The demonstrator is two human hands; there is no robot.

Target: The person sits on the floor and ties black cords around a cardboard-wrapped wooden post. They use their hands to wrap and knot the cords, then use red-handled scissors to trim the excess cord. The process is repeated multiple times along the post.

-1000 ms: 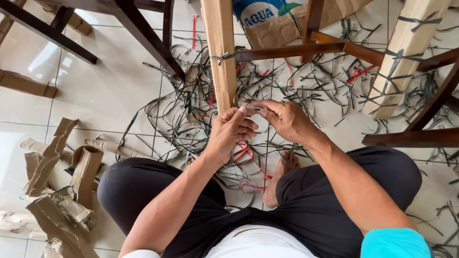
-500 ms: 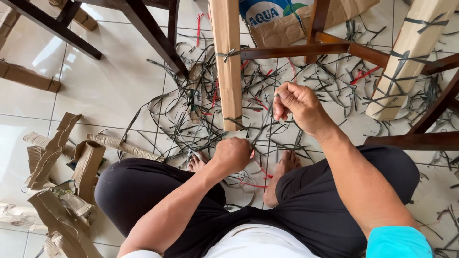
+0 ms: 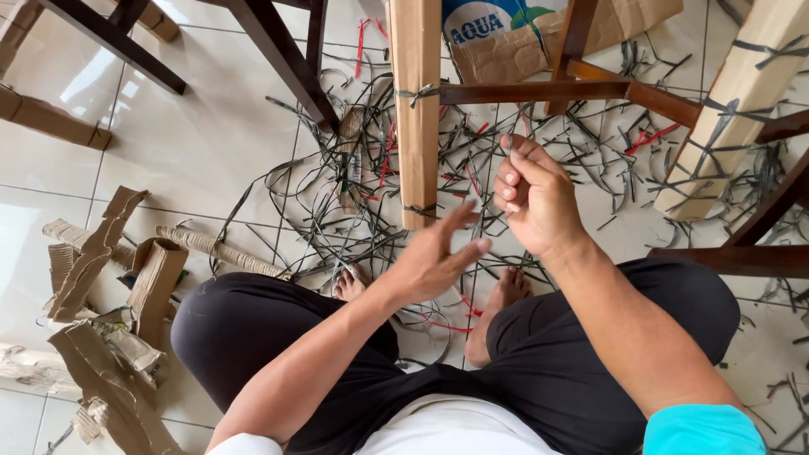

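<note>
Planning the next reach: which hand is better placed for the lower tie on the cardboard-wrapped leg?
Probably left. The left hand is open, just below the lower tie on the cardboard-wrapped leg. The right hand is curled, off to the side.

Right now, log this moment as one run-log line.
left hand: open, fingers spread, empty | right hand: curled, contents unclear | nearest: cardboard-wrapped leg | floor: cut straps, cardboard scraps

Plain brown cardboard point(image 3: 415, 126) wraps the chair leg, dark brown wooden rails point(image 3: 539, 90) cross pale glossy tiles point(image 3: 202, 143), black straps point(image 3: 337, 219) tangle with red strips point(image 3: 438, 324), beside black trousers point(image 3: 278, 337) and a turquoise sleeve point(image 3: 704, 430).
</note>
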